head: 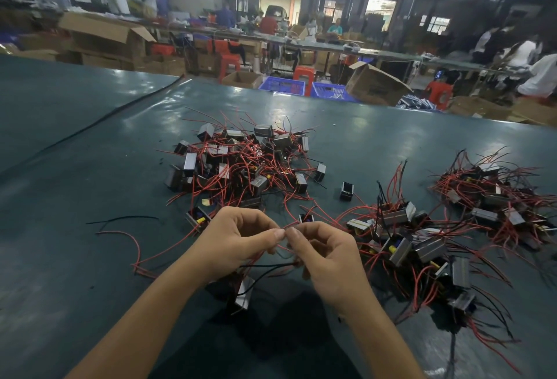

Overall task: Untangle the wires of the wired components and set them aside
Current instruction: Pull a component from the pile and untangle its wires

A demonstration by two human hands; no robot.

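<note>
A tangled heap of small wired components (241,161), grey blocks with red and black wires, lies mid-table. Two more heaps lie to the right: a near heap (422,252) and a far heap (497,198). My left hand (238,243) and my right hand (325,255) meet above the table's near part, fingertips together, each pinching thin red wires (283,247). One component (244,292) hangs below my hands by red and black wires. A single component (346,190) sits alone between the heaps.
The table has a dark green mat (75,167). A loose red wire (132,237) and a loose black wire (120,219) lie at the left. A black cable (105,116) runs across the far left. Behind are cardboard boxes (373,83), blue crates, red stools and seated people.
</note>
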